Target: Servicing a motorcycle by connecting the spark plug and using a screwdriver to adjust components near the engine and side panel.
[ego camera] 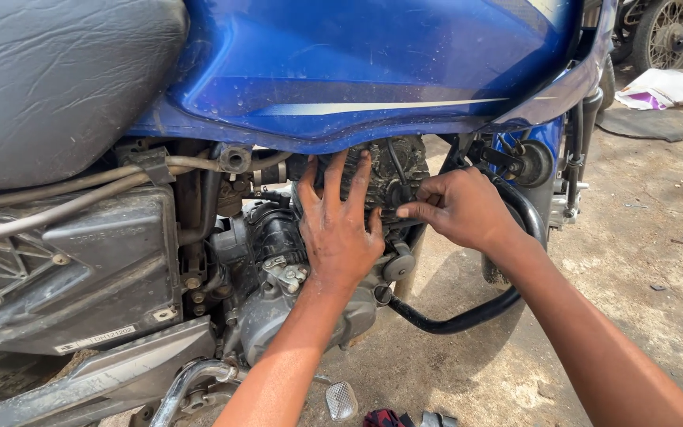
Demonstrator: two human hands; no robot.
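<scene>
- Engine cylinder head (pixel 393 178): dark, finned, grimy; it sits just under the blue fuel tank (pixel 341 71), between the carburettor area and the front frame tube. Both of my hands are on it.
- Left hand (pixel 337 229): I have it spread flat, fingers apart and pointing up under the tank's lower edge, palm pressed on the engine's side, clamped on nothing. I judge that it steadies the part.
- Right hand (pixel 456 207): fingers drawn together, tips pinched at a small fitting on the cylinder head's front. I cannot tell what they grip.
- Black crash guard tube (pixel 468 316): curves below my right forearm.
- Grey seat (pixel 57 79) and grey side panel (pixel 81 277): to the left.
- Dusty ground (pixel 634 261): beyond, with a dark mat (pixel 658 124) and a wheel (pixel 662 32).
</scene>
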